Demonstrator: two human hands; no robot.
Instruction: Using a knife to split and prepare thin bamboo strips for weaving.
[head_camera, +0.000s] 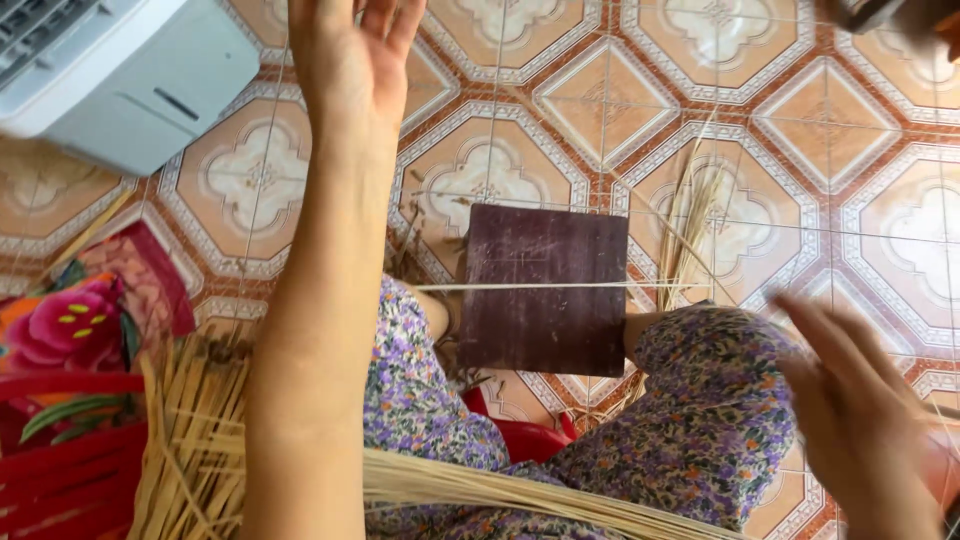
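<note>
My left hand (350, 55) was raised far, fingers spread and empty; my right hand (860, 420), blurred, seemed loosely open near a thin strip (530, 287) lying across the dark board (545, 290). I judged the strip needed keeping flat on it

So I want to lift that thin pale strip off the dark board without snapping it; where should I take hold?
Probably pinch the thin strip at its left end, which juts past the dark board, coming from the left hand side; elsewhere it lies flat.
</note>
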